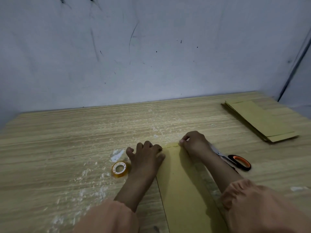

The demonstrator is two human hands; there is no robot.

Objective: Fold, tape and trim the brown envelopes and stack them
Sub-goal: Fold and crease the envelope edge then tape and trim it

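Peach-orange long sleeves (262, 204) with gathered elastic cuffs

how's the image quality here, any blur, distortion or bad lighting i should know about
Head view: dim, flat, bluish light with soft shadows beside the arms on the envelope; no glare. Wide-angle bending curves the table edge and tilts the wall. The sleeves at the bottom are soft and out of focus; the left hand, right hand, tape roll and scissors are fairly sharp.

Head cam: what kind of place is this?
Probably a makeshift packing or craft bench against a wall, not an office. Signs: the scuffed pale painted wall, a light wood-grain tabletop flecked with white residue, and a stack of brown paper envelopes in the corner.
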